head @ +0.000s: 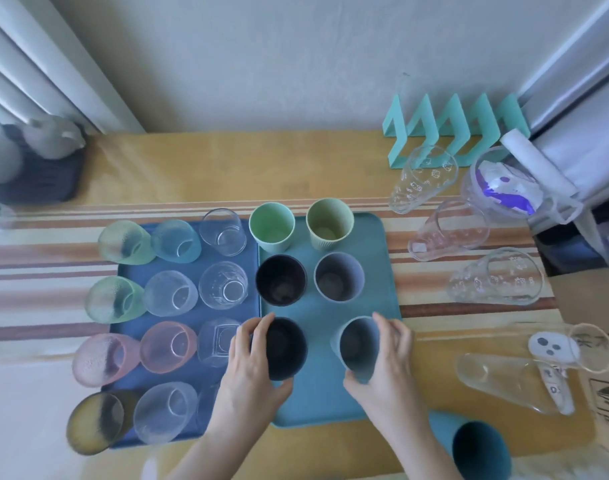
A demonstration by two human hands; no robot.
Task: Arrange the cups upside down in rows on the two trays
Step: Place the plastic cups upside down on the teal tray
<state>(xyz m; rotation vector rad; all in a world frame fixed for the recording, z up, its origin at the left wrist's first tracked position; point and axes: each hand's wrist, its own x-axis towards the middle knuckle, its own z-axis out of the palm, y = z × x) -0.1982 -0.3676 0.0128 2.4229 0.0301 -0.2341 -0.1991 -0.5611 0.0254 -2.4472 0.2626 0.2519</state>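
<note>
Closest to us, a teal cup (476, 452) lies on its side at the counter's (227, 181) near edge, off the trays. Just beyond it our two hands work the third row of the teal tray (382, 271). Our left hand (251, 372) has its grip closed around the wall of a dark navy cup (285, 348), thumb on the near side and fingers on the far rim. Our right hand (386, 372) is clamped the same way on a grey-blue cup (358, 344). We cannot tell for certain whether we see mouths or recessed bases.

Behind them sit four more opaque cups in two rows: green (272, 226), olive (329, 223), dark (280, 278) and lilac-grey (337, 275). Touching on the left, the blue tray (188, 261) carries rows of tinted and clear glass tumblers, and looks nearly full.

Right of the trays, several clear glasses lie on their sides on the counter, one printed glass (497, 278) nearest the teal tray; these seem still to be placed.

We judge the opaque cups light, stiff and forgiving, best held round the wall at mid-height. The glasses are likely heavier, slippery and breakable, and could roll where they lie; a full wrap round the body suits them.
</note>
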